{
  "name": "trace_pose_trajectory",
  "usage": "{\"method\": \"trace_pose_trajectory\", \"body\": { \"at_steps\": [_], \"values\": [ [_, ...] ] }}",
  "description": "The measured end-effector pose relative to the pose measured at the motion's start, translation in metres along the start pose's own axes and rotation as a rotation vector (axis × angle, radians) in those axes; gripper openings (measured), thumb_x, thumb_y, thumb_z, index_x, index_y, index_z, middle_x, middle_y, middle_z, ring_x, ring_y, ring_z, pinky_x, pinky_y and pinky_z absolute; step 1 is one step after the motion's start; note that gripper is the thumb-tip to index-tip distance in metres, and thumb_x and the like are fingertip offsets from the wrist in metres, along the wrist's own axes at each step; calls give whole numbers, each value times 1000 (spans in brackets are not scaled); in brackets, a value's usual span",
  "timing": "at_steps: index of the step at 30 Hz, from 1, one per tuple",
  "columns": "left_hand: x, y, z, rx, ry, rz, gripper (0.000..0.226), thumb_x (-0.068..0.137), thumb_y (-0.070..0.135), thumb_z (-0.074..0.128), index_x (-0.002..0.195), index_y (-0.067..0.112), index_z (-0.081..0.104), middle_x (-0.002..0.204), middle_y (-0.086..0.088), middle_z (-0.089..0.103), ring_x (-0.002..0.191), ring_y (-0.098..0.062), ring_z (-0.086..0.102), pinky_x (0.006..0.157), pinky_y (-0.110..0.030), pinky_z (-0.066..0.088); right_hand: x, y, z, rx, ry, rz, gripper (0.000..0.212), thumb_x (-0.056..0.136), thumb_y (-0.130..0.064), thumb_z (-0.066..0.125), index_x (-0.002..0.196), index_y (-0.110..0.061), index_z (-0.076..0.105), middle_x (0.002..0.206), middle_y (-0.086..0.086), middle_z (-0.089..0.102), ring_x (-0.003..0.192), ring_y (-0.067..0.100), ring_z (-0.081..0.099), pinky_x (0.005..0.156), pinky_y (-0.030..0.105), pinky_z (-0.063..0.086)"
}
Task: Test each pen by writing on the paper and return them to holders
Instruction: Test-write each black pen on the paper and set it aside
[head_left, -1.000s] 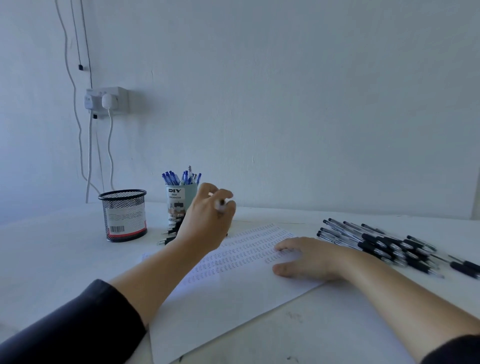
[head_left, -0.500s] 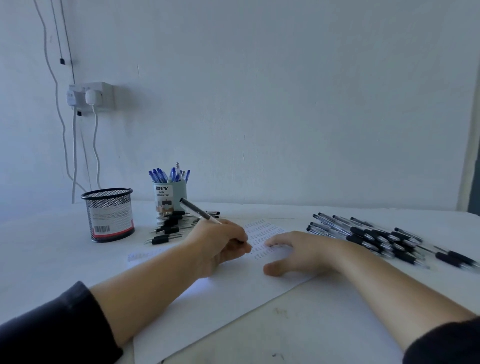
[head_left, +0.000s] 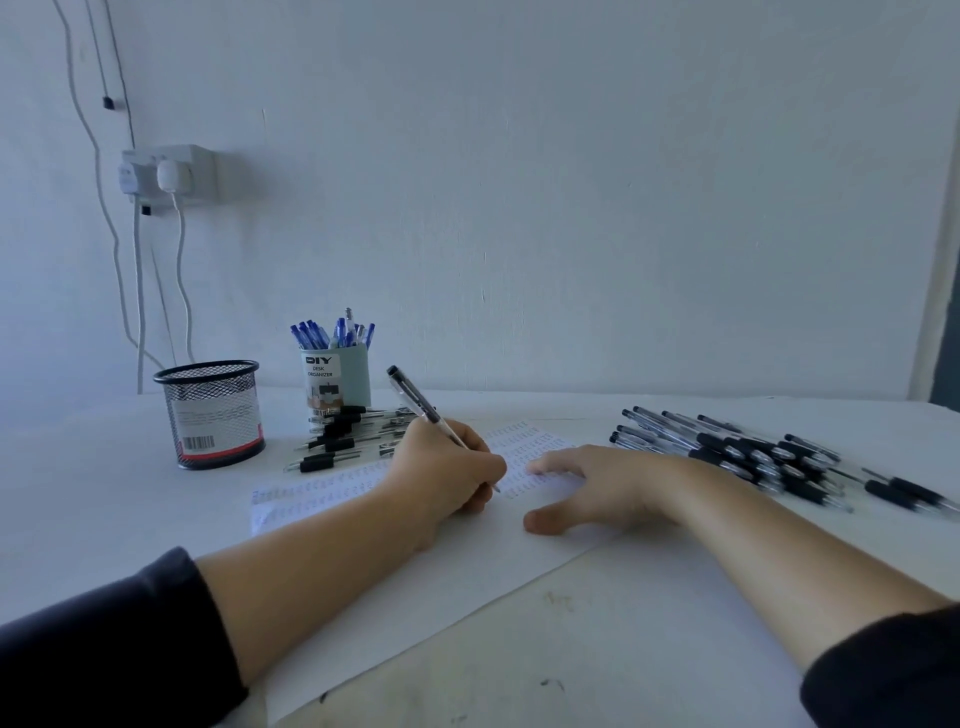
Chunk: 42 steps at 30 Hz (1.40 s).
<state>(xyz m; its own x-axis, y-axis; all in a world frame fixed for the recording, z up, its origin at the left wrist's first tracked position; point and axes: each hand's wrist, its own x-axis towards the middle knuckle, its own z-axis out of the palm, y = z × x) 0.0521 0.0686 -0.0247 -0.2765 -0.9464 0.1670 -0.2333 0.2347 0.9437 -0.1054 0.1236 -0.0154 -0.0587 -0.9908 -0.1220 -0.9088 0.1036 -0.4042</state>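
On the far left stands a round black mesh cup. It is made of thin wire net, and no pens stick out of its top. Next to it is a smooth pale green holder with blue pens standing in it. In front of that holder lies a small pile of black pens on the white table.

The left hand curls its fingers tight around one black pen. The pen is thin and straight, with a clear body, and it leans up and to the left. Its tip touches the paper or is just above it; I cannot tell which.

The paper is flat and white. Rows of tiny marks cover its far part, so I think many pens are tested already.

The right hand lies flat on the paper with loose, spread fingers and holds it down.

On the right is a big heap of black pens with soft dark grips. I think these still wait for their turn. So the job looks partly done, with lots left.
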Motion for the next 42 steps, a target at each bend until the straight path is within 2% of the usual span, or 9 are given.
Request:
{"method": "trace_pose_trajectory", "body": {
  "at_steps": [2,8,14,20,26,42],
  "values": [
    [0,0,1,20,15,5,9,73,-8,62,70,0,60,52,-12,55,34,-13,47,39,-16,42,0,0,0,4,-5,-3,77,78,-57,66,144,-38,32,154,-15,24,140,9,26,112,28,21],
    [1,-2,2,46,6,15,8,72,-8,63,69,0,61,50,-9,59,41,-16,53,48,-23,51,-2,1,-1,6,-16,-4,77,79,-56,65,145,-37,31,155,-14,23,141,9,25,112,28,20],
    [1,-2,2,64,9,17,10,72,-8,63,67,1,61,48,-8,59,41,-17,53,51,-25,52,-3,-1,-1,9,-19,-10,77,80,-55,64,146,-36,30,155,-14,23,141,9,25,112,28,20],
    [3,-1,4,110,26,13,9,70,-5,62,66,3,61,47,-8,59,44,-20,54,60,-30,53,-4,-1,-1,9,-25,-8,76,80,-55,64,146,-36,29,155,-14,22,141,9,25,111,27,20],
    [2,-3,3,75,37,25,10,71,-6,64,66,2,61,47,-7,59,44,-19,54,55,-27,53,-4,-1,-2,8,-25,-6,77,79,-57,64,146,-38,29,155,-14,22,141,10,25,113,29,21],
    [1,-3,4,90,29,35,9,71,-6,64,66,2,62,47,-6,60,43,-17,56,55,-26,54,-3,-1,-2,16,-30,1,77,80,-57,63,146,-38,29,155,-14,21,141,10,24,111,29,20]
  ]
}}
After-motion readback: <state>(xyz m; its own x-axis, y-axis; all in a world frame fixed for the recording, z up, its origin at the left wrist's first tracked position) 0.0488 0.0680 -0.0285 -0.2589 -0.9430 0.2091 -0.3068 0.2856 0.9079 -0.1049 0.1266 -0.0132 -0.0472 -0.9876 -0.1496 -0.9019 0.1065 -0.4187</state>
